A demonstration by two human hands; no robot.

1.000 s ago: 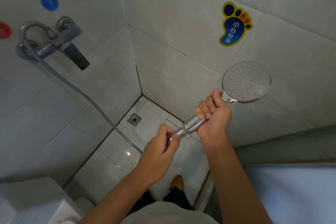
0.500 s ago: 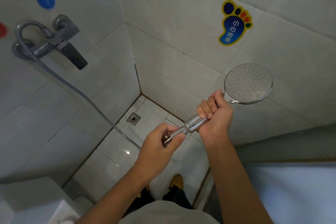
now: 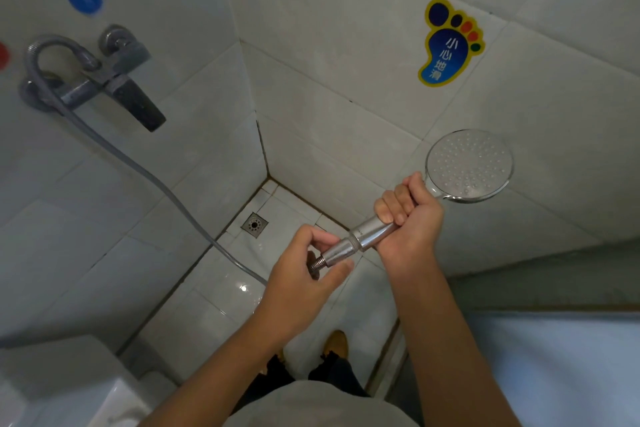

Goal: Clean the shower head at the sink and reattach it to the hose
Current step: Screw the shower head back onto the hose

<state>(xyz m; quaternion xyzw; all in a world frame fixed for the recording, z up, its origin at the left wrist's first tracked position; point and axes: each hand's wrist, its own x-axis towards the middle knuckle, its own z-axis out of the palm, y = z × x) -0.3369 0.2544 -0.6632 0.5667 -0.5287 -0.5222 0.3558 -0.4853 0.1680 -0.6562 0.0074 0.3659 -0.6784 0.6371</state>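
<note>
A chrome shower head (image 3: 468,166) with a round nozzle face points up at the right, in front of the tiled wall. My right hand (image 3: 408,218) is wrapped around its handle. My left hand (image 3: 304,274) pinches the chrome nut of the hose (image 3: 337,251) at the handle's lower end, thumb and fingers on either side. The grey hose (image 3: 145,173) runs from the wall tap down across the floor and passes under my left hand.
A chrome mixer tap (image 3: 104,80) with a dark lever sits on the left wall. A floor drain (image 3: 254,225) lies in the corner. A foot-shaped sticker (image 3: 450,42) is on the right wall. A white fixture (image 3: 114,402) shows at the bottom left.
My left hand has loosened from a full fist over the hose end to a fingertip pinch, exposing the nut and the hose's coiled end. The shower head has barely moved.
</note>
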